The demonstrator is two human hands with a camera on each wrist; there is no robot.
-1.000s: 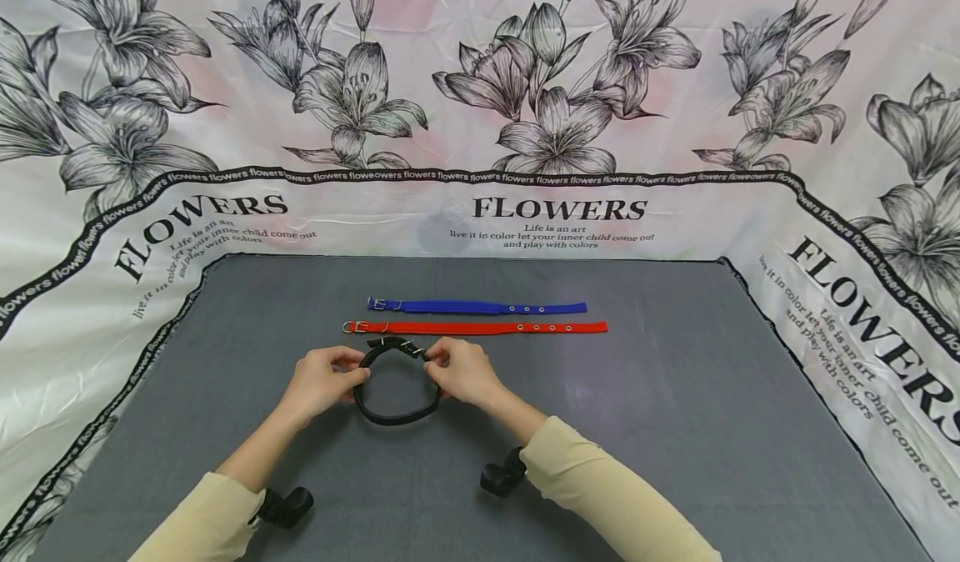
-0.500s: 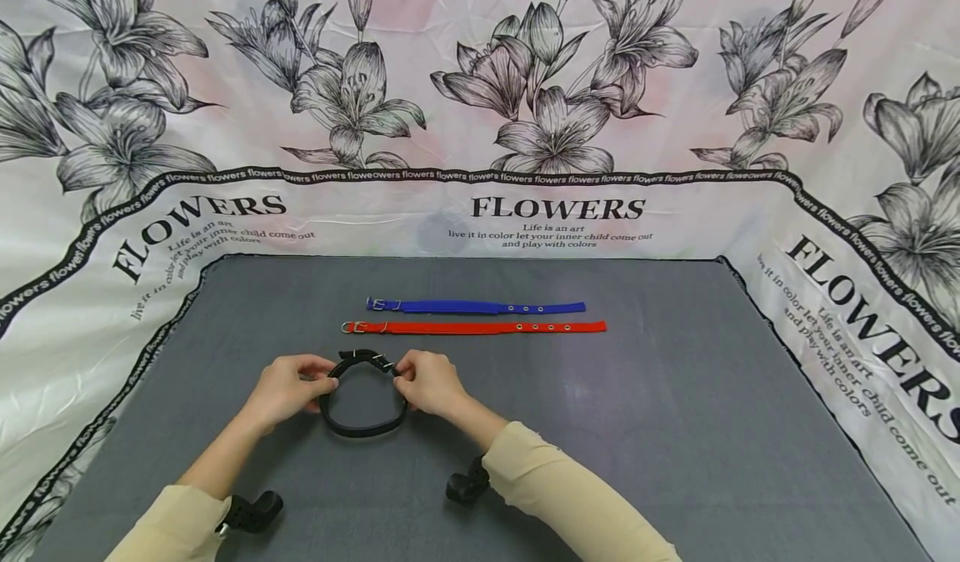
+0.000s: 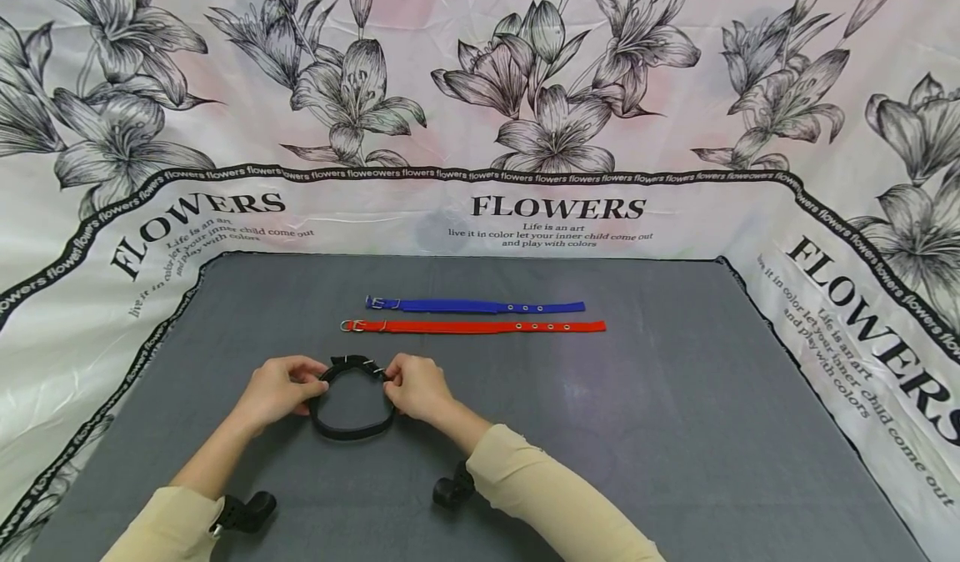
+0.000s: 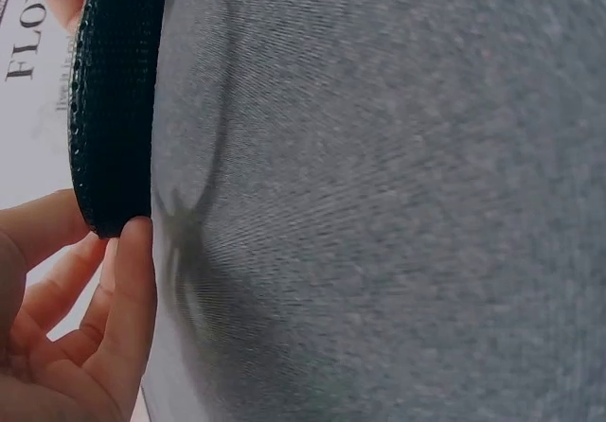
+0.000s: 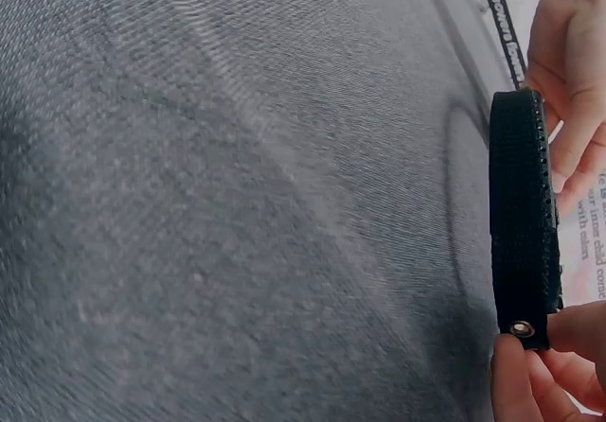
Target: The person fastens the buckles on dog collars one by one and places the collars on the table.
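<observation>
A black collar is bent into a closed loop over the grey mat. My left hand pinches its left side and my right hand pinches its right side near the metal buckle. In the left wrist view the black webbing runs up from my fingertips. In the right wrist view the strap end with a metal eyelet sits between my fingers. Behind lie a red collar and a blue collar, both flat and straight.
A white cloth printed with black lilies and the word FLOWERS surrounds the mat on the back and both sides. Wrist cameras hang under both beige sleeves.
Both hands have carried the looped black collar to the left and slightly nearer, away from the red collar. The red and blue collars have not moved.
</observation>
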